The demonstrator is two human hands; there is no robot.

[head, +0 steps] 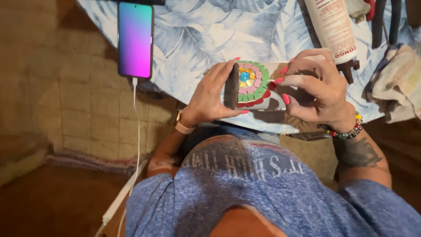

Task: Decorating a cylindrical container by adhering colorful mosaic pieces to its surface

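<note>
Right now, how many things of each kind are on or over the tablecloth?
Phone: 1
Tube: 1
Mosaic piece: 1, held over the tablecloth by the left hand and right hand
Rag: 1
Total: 4

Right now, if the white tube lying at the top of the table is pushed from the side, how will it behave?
The white tube looks round and lies on its side, so it would probably roll rather than slide. The leaf-print cloth under it seems soft, which may slow it. A dark nozzle sticks out at its near end, close to the right hand, and could make it swing around.
</note>
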